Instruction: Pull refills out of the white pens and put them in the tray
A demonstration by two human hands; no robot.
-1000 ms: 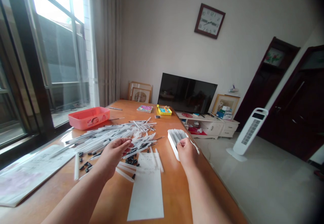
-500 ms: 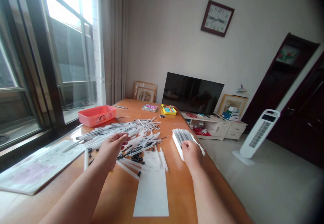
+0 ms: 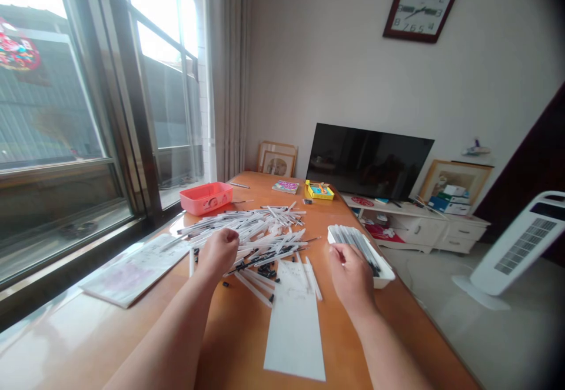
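A heap of white pen barrels [image 3: 253, 231] lies across the middle of the wooden table [image 3: 229, 343], with small black caps [image 3: 266, 272] scattered at its near edge. My left hand [image 3: 218, 250] rests on the near side of the heap, its fingers curled down into the pens. My right hand [image 3: 352, 269] is closed in a loose pinch just beside the near end of a white tray [image 3: 383, 273] packed with pens. What either hand holds is hidden. A white paper sheet [image 3: 295, 326] lies between my forearms.
A pink plastic box [image 3: 206, 197] stands at the far left by the window. A printed sheet [image 3: 136, 268] lies at the left. Small books and a yellow box [image 3: 320, 190] sit at the table's far end. A white tower fan [image 3: 512, 252] stands on the floor at the right.
The view has swung left and tilted. My left hand's fingers have curled down onto the pile. My right hand has drawn back a little from the tray.
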